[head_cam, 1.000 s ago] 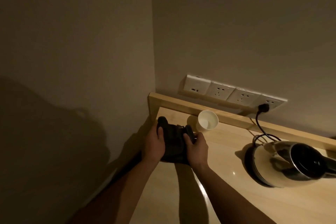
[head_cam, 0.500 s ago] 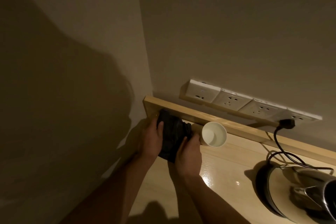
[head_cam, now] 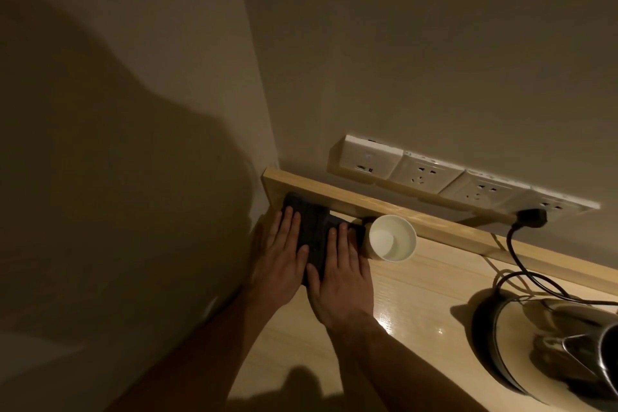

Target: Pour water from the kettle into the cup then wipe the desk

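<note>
Both hands, left hand [head_cam: 282, 257] and right hand [head_cam: 341, 273], fingers flat, pressing dark cloth [head_cam: 312, 231] on bench [head_cam: 418, 304]. Paper cup [head_cam: 392, 237] just beside right hand; sideways swipe probably knocks it, spills water.

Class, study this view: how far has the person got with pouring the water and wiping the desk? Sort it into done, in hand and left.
Done, it seems: the steel electric kettle stands on the desk, and the white paper cup appears to hold water. In hand: the left hand and right hand press flat on a dark folded cloth in the back corner. Left: the light wooden desk nearer the kettle.
</note>
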A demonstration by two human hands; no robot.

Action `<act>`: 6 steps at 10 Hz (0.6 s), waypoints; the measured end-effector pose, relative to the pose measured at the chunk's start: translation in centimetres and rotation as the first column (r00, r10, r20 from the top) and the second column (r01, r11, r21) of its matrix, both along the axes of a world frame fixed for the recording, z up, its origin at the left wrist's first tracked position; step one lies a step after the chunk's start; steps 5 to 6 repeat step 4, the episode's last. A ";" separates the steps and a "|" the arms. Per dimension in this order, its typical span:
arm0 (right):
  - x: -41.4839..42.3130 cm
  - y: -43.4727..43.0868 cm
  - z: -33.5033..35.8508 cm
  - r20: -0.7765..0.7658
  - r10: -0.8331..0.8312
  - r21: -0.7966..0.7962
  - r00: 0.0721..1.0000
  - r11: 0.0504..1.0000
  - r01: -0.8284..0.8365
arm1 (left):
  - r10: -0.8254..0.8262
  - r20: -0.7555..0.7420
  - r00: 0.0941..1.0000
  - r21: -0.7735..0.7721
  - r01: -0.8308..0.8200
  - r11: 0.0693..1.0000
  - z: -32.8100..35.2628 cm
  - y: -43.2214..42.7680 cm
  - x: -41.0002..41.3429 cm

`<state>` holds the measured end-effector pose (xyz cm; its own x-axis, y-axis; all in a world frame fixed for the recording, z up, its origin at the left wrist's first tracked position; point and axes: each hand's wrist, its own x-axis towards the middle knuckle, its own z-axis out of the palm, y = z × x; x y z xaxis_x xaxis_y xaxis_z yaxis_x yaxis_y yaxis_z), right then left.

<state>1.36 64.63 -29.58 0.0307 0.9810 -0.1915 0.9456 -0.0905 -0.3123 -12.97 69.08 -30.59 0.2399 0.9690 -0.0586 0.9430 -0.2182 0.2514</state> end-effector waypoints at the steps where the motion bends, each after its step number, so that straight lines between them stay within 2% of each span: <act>1: 0.0 0.0 0.2 0.022 0.011 -0.015 1.000 1.000 -0.010 | 0.009 0.004 1.000 -0.045 -0.009 0.999 0.0 0.1 -0.1; 4: 1.2 -6.0 6.0 -0.034 0.142 -0.038 0.989 0.989 -0.144 | -0.017 -0.087 0.996 -0.070 0.011 0.998 4.8 -5.6 -2.3; 6: 1.2 -6.0 6.0 -0.034 0.142 -0.038 0.989 0.989 -0.144 | -0.017 -0.087 0.996 -0.070 0.011 0.998 4.8 -5.6 -2.3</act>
